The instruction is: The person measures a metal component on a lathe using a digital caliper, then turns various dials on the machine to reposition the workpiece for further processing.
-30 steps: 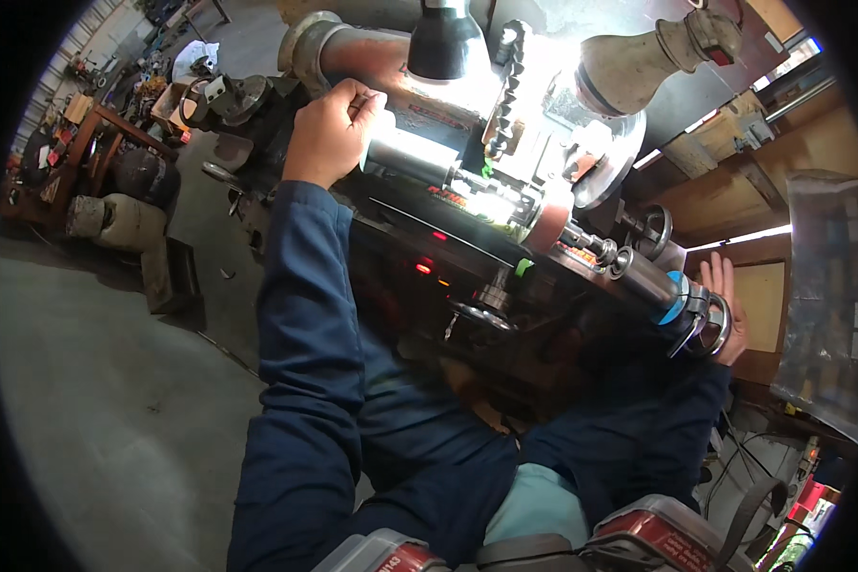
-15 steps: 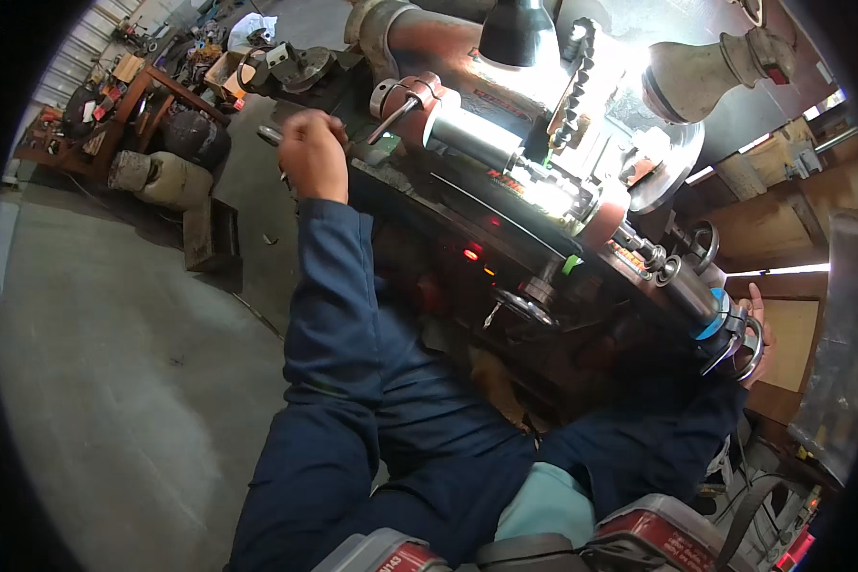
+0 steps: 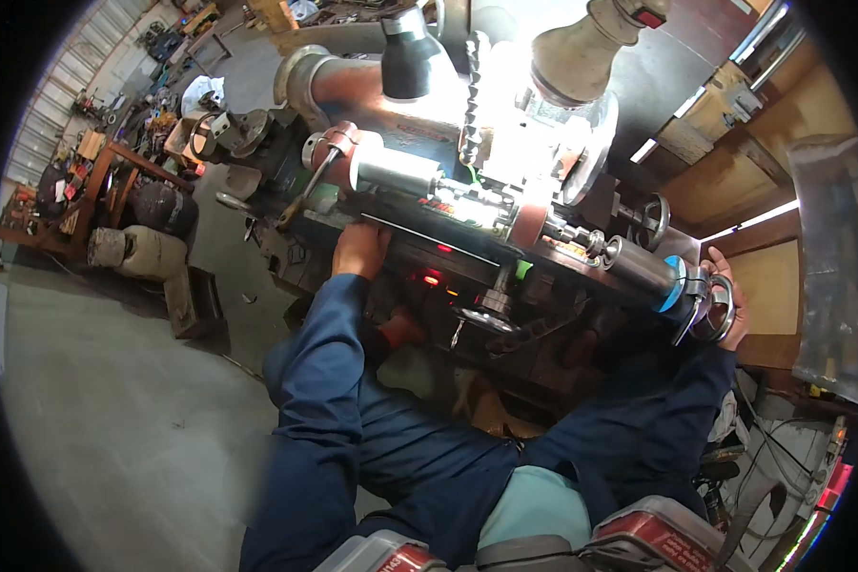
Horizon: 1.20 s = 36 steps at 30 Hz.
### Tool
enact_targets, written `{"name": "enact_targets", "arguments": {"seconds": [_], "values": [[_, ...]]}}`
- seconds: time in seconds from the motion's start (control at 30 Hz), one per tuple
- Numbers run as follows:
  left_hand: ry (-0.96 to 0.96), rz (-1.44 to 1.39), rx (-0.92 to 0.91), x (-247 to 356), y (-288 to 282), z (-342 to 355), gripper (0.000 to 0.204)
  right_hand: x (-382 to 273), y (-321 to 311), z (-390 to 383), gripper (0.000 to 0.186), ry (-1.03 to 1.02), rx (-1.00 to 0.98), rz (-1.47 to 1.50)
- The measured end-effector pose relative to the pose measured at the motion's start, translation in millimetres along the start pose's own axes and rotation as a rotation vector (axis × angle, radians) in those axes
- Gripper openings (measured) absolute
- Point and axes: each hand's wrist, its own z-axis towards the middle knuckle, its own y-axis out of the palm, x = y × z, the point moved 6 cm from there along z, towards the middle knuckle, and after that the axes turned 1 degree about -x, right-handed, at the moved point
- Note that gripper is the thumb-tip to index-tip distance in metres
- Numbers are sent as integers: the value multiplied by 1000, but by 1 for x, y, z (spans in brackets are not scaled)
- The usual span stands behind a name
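A grinding machine with a long bed stretches ahead of me, lower on the right. My left hand (image 3: pixel 360 250) is at the bed's front edge, fingers curled; what they hold, if anything, is hidden. My right hand (image 3: pixel 732 310) reaches round the steel handwheel (image 3: pixel 715 315) at the machine's right end, one finger stretched up past the rim. Beside this wheel is a steel cylinder (image 3: pixel 639 272) with a blue ring. In the bright middle, a shaft (image 3: pixel 477 198) lies between the holders, next to a steel sleeve (image 3: pixel 400 172). A lever (image 3: pixel 324 170) stands on the left holder.
A black lamp (image 3: pixel 415 67) and a pale motor housing (image 3: pixel 582 52) hang over the bed. A smaller handwheel (image 3: pixel 486 319) projects from the front. Left on the floor lie a gas cylinder (image 3: pixel 143 255) and a box (image 3: pixel 193 300). Wooden panels (image 3: pixel 763 276) stand at right.
My left hand has left the metal handle at the bed's left end and come right to the front edge. My right hand stays at the handwheel. The whole view has shifted.
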Motion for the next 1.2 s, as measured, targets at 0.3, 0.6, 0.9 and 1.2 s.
{"name": "enact_targets", "arguments": {"seconds": [0.3,0.6,0.9,1.2], "values": [[183,-135,65,-24,17,5,26,6,7,-2,79,-17,16,-106],[319,-449,580,42,-188,21,32,-3,9,-6,82,-91,58,-234],[393,-361,260,52,-157,79,39,-4,25,10,83,-183,99,-176],[428,-428,198,45,-155,97,40,2,34,17,87,-166,117,-162]]}}
